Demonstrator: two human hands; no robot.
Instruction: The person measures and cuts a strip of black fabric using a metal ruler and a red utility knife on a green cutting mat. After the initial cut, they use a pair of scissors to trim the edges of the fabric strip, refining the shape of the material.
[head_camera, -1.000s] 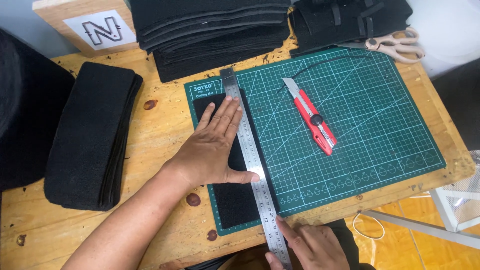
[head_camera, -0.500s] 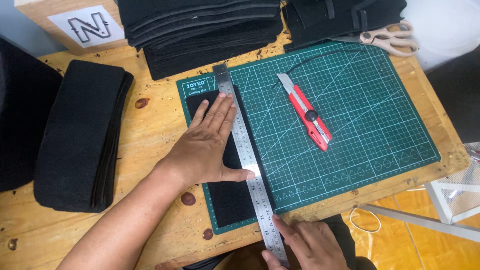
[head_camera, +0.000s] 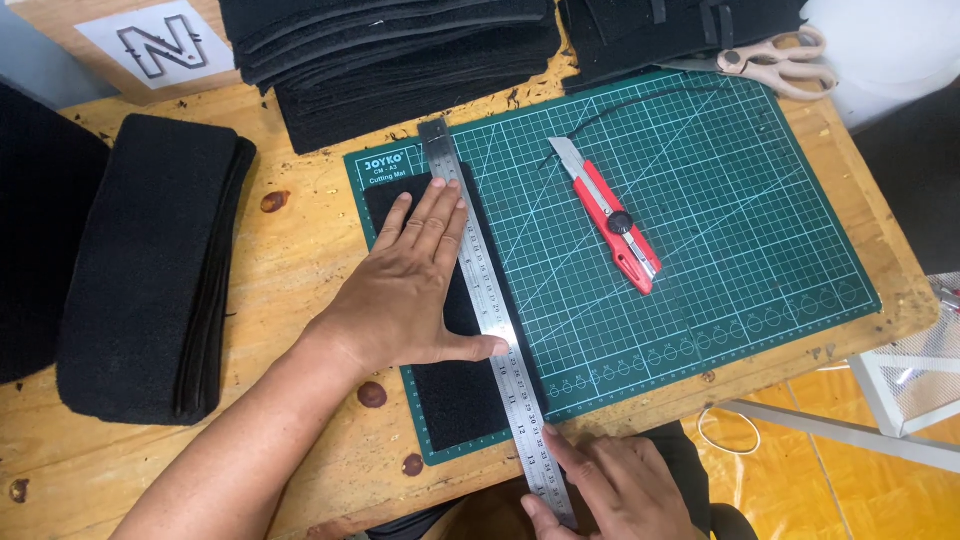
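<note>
My left hand (head_camera: 410, 285) lies flat, fingers together, on a black foam strip (head_camera: 455, 395) and on the left edge of a steel ruler (head_camera: 495, 320). The strip and ruler lie along the left side of a green cutting mat (head_camera: 720, 250). My right hand (head_camera: 610, 485) pinches the near end of the ruler at the table's front edge. A red utility knife (head_camera: 612, 218), blade out, rests loose on the mat to the right of the ruler.
A stack of black foam strips (head_camera: 150, 265) sits at the left on the wooden table (head_camera: 290, 230). More black foam sheets (head_camera: 400, 60) are piled at the back. Beige-handled scissors (head_camera: 775, 60) lie at the back right. A white wire rack (head_camera: 915, 370) stands off the table's right.
Both hands keep their places on the strip and the ruler. Only the camera view has shifted slightly.
</note>
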